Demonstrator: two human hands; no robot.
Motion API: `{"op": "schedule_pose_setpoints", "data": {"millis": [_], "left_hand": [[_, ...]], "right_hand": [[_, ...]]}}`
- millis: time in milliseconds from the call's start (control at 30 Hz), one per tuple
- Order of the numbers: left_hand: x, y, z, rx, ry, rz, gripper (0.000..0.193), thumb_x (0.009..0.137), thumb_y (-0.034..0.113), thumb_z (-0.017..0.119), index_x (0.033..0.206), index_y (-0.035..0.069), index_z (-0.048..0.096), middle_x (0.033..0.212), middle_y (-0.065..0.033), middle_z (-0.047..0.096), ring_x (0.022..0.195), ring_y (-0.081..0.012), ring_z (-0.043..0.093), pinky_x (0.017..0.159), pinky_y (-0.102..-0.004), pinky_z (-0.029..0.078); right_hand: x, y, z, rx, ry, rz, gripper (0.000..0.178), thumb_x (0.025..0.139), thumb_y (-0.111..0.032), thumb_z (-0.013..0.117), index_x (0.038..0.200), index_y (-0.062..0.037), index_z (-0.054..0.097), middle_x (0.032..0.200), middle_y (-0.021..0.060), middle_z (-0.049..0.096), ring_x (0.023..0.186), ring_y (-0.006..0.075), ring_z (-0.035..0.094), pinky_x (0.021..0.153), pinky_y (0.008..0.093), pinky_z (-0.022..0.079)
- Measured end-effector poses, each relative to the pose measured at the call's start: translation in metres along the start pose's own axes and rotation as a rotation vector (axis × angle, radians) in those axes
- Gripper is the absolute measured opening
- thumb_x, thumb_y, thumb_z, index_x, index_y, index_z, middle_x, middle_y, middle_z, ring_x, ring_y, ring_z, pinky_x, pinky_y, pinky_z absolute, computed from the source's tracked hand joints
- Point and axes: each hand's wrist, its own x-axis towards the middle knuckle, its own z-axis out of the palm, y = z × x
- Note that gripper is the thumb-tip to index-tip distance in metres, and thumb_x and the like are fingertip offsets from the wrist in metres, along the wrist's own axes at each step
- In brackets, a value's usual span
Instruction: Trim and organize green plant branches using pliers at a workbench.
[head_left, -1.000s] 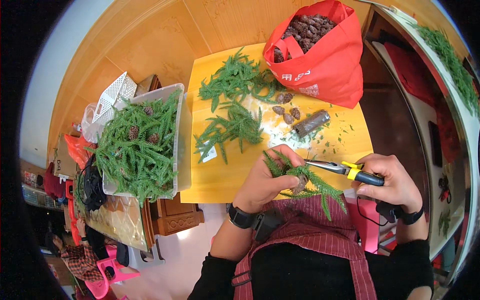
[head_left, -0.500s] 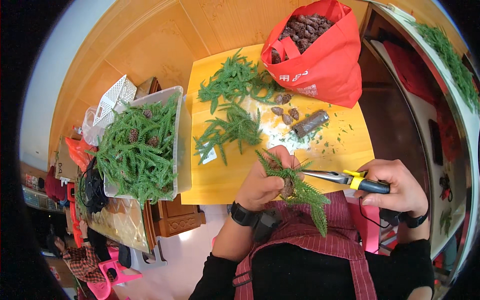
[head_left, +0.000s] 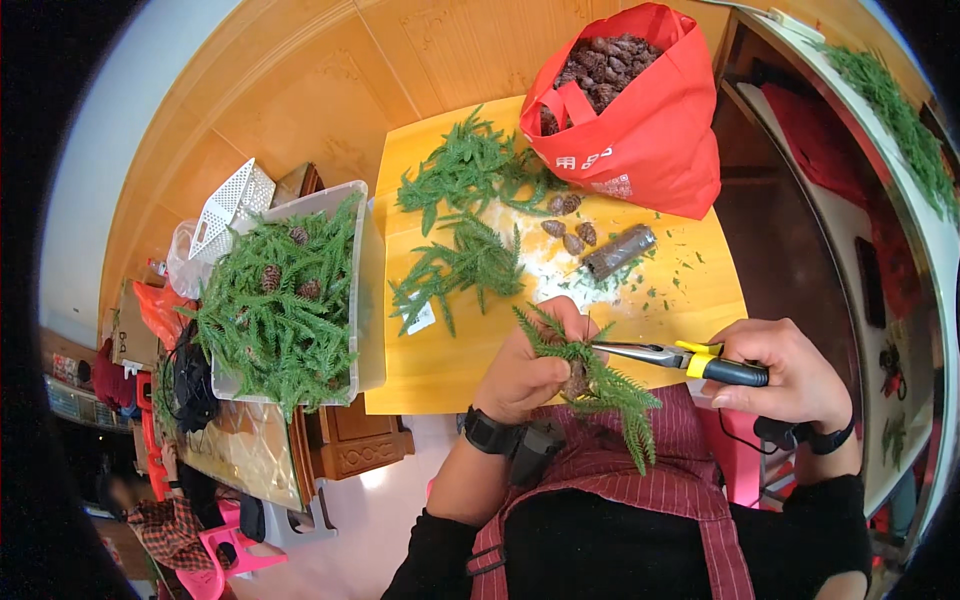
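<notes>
Pinched in my left hand (head_left: 522,372) is a green artificial pine sprig (head_left: 622,398), its fronds fanning out to both sides above my apron. A brown pine cone (head_left: 576,380) sits partly hidden among its needles, close to my thumb. My right hand (head_left: 795,368) is closed around long-nose pliers (head_left: 660,354) with black and yellow handles. Their narrow tips point left and reach the top of the sprig, near a thin dark wire end. Whether the jaws grip that wire I cannot tell.
On the yellow table (head_left: 450,365) lie loose pine sprigs (head_left: 465,262), several pine cones (head_left: 573,243) and a dark cylinder (head_left: 620,251) amid green scraps. A red bag (head_left: 640,140) of cones stands behind. Left is a plastic bin (head_left: 368,300) filled with sprigs; a seated person (head_left: 170,530) is beyond.
The pliers and my right hand have shifted slightly left, bringing the tips further onto the sprig. My left hand keeps its hold.
</notes>
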Motion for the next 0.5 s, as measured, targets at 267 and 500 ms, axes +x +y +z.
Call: {"op": "schedule_pose_setpoints", "data": {"millis": [267,500], "left_hand": [[-0.003,0.000,-0.009,0.105,-0.013,-0.027,0.037,0.063,0.015,0.073,0.083,0.008,0.043,0.080,-0.0102,0.055,0.079,-0.0208,0.055,0.065,-0.0272,0.043],[-0.004,0.012,0.006,0.245,0.099,0.033,0.032,0.063,0.004,0.069,0.086,0.007,0.047,0.085,-0.0102,0.055,0.080,-0.0169,0.054,0.071,-0.0274,0.044]], "right_hand": [[0.004,0.003,0.010,-0.081,0.089,-0.073,0.028,0.066,-0.021,0.073,0.063,-0.0035,0.051,0.062,0.0077,0.052,0.059,0.0229,0.053,0.052,0.0292,0.039],[0.004,0.000,0.018,-0.159,0.207,-0.044,0.031,0.065,-0.018,0.072,0.063,-0.0018,0.046,0.057,0.0093,0.043,0.054,0.0244,0.047,0.049,0.0313,0.036]]}}
